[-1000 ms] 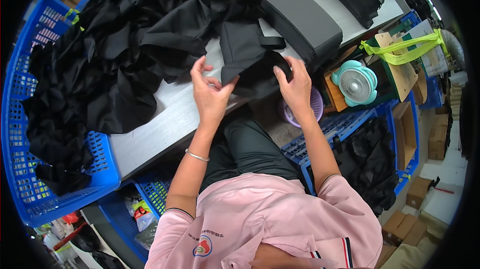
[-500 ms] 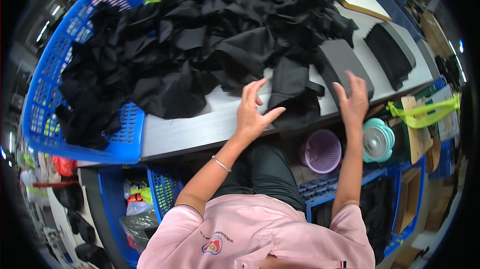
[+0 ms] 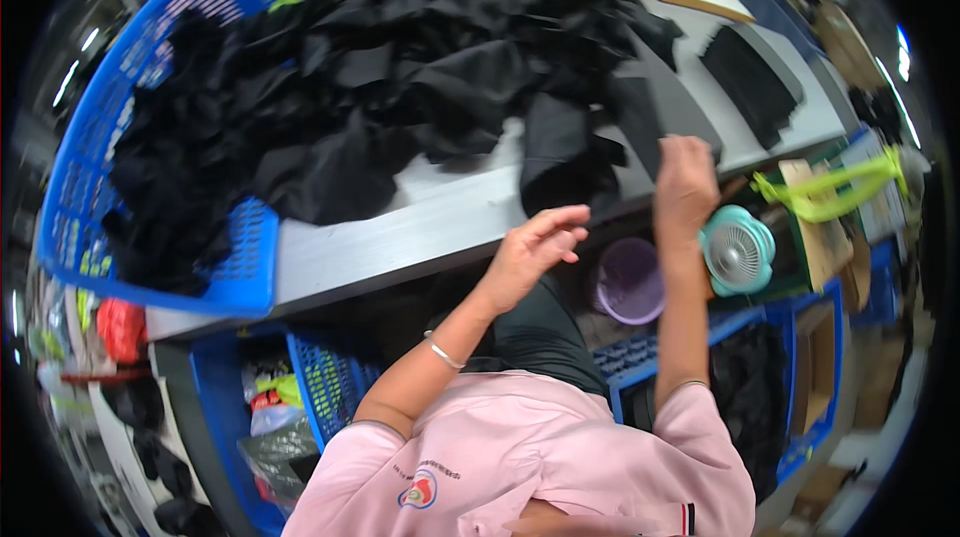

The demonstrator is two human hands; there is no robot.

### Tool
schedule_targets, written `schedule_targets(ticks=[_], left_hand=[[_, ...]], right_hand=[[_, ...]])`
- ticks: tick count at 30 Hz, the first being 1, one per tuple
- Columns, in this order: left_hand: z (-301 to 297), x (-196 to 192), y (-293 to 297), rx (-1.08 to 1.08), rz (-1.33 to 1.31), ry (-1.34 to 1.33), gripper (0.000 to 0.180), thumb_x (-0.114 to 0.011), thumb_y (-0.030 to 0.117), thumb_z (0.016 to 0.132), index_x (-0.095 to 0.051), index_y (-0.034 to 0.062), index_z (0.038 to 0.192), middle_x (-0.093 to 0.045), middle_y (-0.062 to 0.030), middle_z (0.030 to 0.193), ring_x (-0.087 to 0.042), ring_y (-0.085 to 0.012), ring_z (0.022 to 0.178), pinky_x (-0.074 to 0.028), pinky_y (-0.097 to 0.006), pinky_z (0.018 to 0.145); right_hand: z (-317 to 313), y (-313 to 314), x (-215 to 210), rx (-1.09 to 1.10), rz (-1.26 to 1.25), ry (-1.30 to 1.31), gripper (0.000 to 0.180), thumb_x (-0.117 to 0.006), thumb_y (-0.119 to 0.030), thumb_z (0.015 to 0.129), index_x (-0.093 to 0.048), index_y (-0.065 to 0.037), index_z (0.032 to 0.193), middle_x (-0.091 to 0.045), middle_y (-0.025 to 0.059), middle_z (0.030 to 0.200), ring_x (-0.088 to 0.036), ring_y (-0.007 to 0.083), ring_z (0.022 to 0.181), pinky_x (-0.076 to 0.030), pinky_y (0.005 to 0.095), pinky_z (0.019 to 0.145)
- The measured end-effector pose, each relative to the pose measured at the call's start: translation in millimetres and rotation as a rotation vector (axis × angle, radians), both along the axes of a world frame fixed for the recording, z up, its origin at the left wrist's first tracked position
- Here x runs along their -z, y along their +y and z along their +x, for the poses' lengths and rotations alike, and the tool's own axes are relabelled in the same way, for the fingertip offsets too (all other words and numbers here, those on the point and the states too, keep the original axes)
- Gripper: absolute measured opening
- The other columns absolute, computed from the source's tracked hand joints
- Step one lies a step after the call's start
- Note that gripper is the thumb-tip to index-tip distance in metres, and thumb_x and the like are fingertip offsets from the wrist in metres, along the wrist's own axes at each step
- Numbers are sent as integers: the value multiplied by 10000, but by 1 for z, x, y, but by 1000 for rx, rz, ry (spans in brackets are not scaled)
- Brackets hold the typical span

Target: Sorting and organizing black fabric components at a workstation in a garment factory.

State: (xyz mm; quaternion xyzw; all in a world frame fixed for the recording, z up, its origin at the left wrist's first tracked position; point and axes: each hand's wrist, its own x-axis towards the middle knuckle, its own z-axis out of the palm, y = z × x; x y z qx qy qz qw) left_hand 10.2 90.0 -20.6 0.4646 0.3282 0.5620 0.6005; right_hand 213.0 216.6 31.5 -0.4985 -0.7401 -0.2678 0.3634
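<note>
My left hand (image 3: 535, 252) is in the air just off the table's front edge, fingers stretched out and holding nothing. Below a grey stack (image 3: 690, 117) of flat pieces, my right hand (image 3: 687, 182) has its fingers curled in at the stack's near end. What they pinch, if anything, is hidden. Between the hands, a black cloth piece (image 3: 560, 147) lies near the front edge of the pale table (image 3: 400, 249). A big loose heap of black cloth pieces (image 3: 370, 77) covers the table's left and middle.
A large blue basket (image 3: 258, 272) is tilted at the table's left end, black cloth in it. Another black stack (image 3: 748, 82) lies at right. Under the front edge are a purple bin (image 3: 630, 282), a teal fan (image 3: 738, 249) and a lower blue basket (image 3: 225, 392).
My left hand has drawn back off the table toward my body. My right hand's fingers, spread before, are now curled. The whole view has shifted slightly.
</note>
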Motion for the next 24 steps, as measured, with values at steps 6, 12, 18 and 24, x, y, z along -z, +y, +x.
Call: schedule_targets(ticks=[6,12,18,24], left_hand=[[13,20,6,126,-79,-398,897,-569,680,901,-350,80,1530,-340,-59,1579,-363,-208,1418,-259,-373,1187],[8,26,-1,162,-21,-515,1058,-637,747,788,-319,64,1530,-445,-124,1514,-422,-316,1408,-381,-464,1144],[-12,-1,-37,102,-203,-643,564,-681,196,838,-521,-63,1312,-669,-217,1164,-682,-336,1071,-529,-453,993],[-24,-13,-54,20,-124,-645,379,-646,128,848,-595,-83,1158,-716,-169,958,-717,-234,867,-581,-358,851]], right_hand=[[-45,-135,8,-413,-168,214,196,-701,-37,819,-665,-31,1011,-693,118,1149,-663,239,779,-540,337,676],[-31,-168,17,-813,-773,698,161,-612,-38,962,-660,5,1109,-720,119,1091,-690,236,828,-545,309,750],[-39,-189,34,-498,-1028,919,179,-609,-131,985,-665,31,1037,-659,49,914,-588,103,871,-480,258,797],[-54,-203,40,-448,-667,567,478,-653,-151,949,-497,-21,1382,-575,130,1292,-571,220,1141,-456,312,958]])
